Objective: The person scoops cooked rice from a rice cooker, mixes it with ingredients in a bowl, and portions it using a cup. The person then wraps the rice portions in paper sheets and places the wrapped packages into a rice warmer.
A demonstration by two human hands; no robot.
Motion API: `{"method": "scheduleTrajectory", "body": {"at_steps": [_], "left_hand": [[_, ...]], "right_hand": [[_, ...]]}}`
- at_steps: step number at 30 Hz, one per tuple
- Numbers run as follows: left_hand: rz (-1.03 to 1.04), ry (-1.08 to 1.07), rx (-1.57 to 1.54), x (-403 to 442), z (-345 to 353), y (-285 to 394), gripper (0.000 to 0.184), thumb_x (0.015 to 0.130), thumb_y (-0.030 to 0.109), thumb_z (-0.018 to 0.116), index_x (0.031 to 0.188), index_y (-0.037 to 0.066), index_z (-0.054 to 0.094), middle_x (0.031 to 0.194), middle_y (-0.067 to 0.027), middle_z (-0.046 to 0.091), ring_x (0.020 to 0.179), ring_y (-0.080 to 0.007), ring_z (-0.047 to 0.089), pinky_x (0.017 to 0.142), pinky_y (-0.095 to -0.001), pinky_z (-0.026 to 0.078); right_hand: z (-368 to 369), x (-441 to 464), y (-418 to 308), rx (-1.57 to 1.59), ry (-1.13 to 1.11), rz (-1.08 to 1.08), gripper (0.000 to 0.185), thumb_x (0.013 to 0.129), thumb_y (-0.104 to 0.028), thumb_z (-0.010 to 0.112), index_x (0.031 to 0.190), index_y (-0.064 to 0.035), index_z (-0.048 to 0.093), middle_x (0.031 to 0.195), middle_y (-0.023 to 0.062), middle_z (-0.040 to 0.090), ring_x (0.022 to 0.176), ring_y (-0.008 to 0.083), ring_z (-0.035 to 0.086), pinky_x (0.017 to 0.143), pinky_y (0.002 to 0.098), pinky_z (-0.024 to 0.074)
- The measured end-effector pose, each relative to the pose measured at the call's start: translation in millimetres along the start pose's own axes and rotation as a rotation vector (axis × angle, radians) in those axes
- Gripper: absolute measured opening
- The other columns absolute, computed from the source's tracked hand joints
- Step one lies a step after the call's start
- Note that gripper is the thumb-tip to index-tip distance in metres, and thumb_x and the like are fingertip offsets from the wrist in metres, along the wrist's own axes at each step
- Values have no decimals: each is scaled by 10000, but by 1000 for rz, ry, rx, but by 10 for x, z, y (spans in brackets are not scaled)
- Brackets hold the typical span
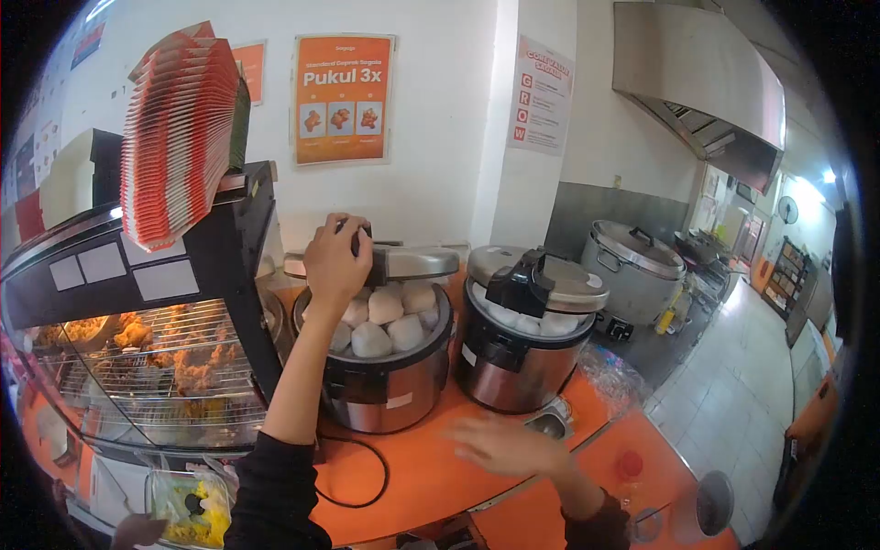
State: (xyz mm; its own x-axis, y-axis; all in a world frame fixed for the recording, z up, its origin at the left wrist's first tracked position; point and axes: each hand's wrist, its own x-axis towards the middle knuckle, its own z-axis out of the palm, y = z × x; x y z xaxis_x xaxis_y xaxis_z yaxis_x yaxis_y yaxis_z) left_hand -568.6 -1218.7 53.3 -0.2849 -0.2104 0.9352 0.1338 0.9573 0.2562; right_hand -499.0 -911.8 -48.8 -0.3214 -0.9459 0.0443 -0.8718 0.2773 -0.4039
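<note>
My left hand (337,261) is closed around the black handle of the rice cooker lid (422,262), which is raised over the left rice cooker (390,396). Inside that pot lie several rounded white bundles (371,340) that look like wrapped rice portions. My right hand (504,445), smeared a little by motion, hovers palm down above the orange counter (367,513). Its fingers are stretched out and hold nothing. Just behind it stands the right rice cooker (513,371), its lid (559,278) partly raised over more white bundles.
At left is a glass display warmer (174,367) with fried pieces on racks, topped by stacked red-and-white paper sleeves (179,137). A black cable (385,477) curls on the counter. A large lidded pot (634,261) stands at back right; a metal cup (706,504) is at front right.
</note>
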Motion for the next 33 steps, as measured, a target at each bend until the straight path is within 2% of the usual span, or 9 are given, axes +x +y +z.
{"method": "scheduleTrajectory", "body": {"at_steps": [5,8,12,19,25,28,30,31,33], "left_hand": [[-11,-18,-13,143,61,-33,156,809,206,539,877,128,656,968,-72,603,834,-298,601,714,-427,486],[-27,-48,-29,285,69,-30,167,811,219,532,869,124,656,968,-77,604,841,-300,602,720,-431,486],[-48,-78,13,432,123,-71,176,821,225,524,881,131,660,964,-72,610,844,-284,606,732,-407,480],[-63,-96,50,459,158,-76,182,829,240,516,871,130,655,954,-73,603,844,-290,601,730,-427,473],[-20,-36,27,197,92,-70,185,820,225,528,900,115,654,971,-82,596,854,-292,597,730,-422,477],[8,-8,-6,-28,17,-90,191,807,201,544,926,95,650,987,-90,589,850,-302,597,716,-418,481],[16,-2,-20,-163,-42,-69,187,811,188,546,942,99,645,1000,-87,587,856,-306,594,714,-418,476],[32,18,-17,-226,-45,-77,189,813,184,547,954,102,642,1007,-90,585,857,-310,593,715,-421,475],[60,52,-4,-385,-29,-117,196,816,175,549,977,107,636,1022,-97,581,859,-316,591,716,-428,472]], "right_hand": [[-188,1314,1048,-57,579,107,240,882,-68,456,1084,4,563,1047,216,542,1034,395,513,905,431,423],[-273,2213,1757,-219,555,415,328,887,-210,473,1172,-72,562,1179,214,530,1107,444,469,975,460,376],[-213,2834,2349,-180,637,126,377,893,-343,436,1134,-89,576,1199,134,562,1124,421,483,997,522,337],[-302,2614,2091,-297,453,176,312,897,-291,438,1093,-97,585,1223,171,543,1169,432,454,970,546,343],[-27,2604,2007,-427,645,332,474,918,-296,437,1350,-103,402,1322,328,383,1227,485,372,1020,551,289],[79,2085,1640,-730,658,178,513,915,-255,441,1369,-28,366,1324,311,396,1172,511,410,988,564,326],[-18,1415,614,-133,528,334,502,951,-254,400,1382,-9,325,1362,324,346,1231,504,365,1032,530,303],[136,1137,503,-34,460,242,537,975,-279,374,1414,7,255,1422,315,263,1323,416,295,1093,413,255],[445,574,295,166,270,134,553,985,-316,371,1450,-64,209,1440,267,280,1344,370,287,1101,404,239]]}}
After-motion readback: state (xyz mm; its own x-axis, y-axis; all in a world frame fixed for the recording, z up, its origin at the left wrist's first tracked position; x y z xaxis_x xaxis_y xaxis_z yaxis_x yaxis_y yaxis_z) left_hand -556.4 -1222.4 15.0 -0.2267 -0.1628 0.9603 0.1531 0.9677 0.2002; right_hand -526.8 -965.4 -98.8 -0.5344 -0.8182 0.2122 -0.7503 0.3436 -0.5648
